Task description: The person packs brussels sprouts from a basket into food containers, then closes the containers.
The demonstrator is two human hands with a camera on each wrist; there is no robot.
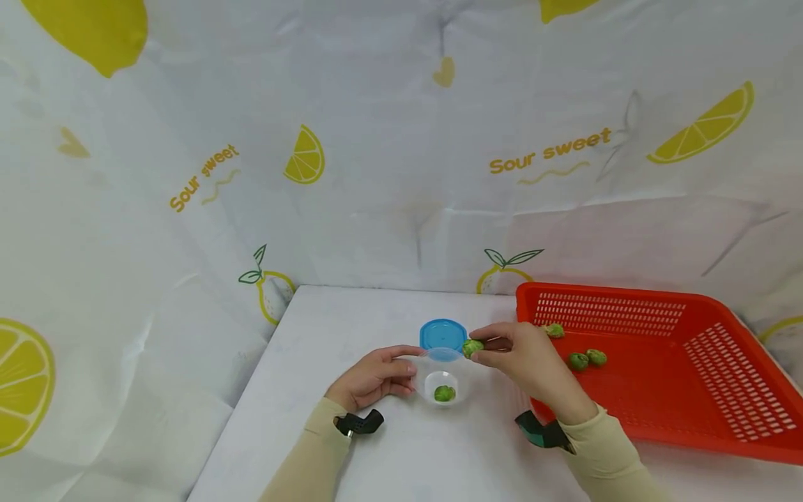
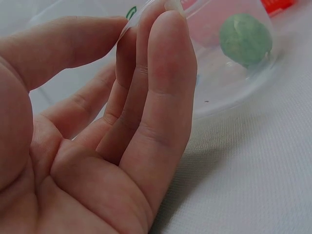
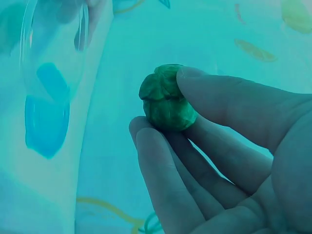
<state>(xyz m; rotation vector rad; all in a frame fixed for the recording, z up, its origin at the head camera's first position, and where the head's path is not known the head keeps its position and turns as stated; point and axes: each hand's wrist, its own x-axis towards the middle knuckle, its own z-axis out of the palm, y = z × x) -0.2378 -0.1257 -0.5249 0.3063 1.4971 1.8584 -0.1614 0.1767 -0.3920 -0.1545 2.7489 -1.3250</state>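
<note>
From the head view, the left hand [image 1: 375, 378] holds a clear cup [image 1: 442, 380] on the white bench [image 1: 351, 328], with one green sprout [image 1: 445, 394] inside. The right hand [image 1: 523, 359] pinches another sprout [image 1: 472, 347] just above the cup. A blue lid [image 1: 442, 334] lies behind it. Three more sprouts sit in the red basket [image 1: 721, 390].

From the left wrist, the fingers [image 2: 161, 87] press the cup's side.

From the right wrist, the thumb and fingers [image 3: 161, 161] squeeze the sprout.

Legible text: "Sour sweet" printed in yellow on the backdrop [image 1: 401, 139], twice. One print left of the lemon slice [image 1: 304, 156], one right.
</note>
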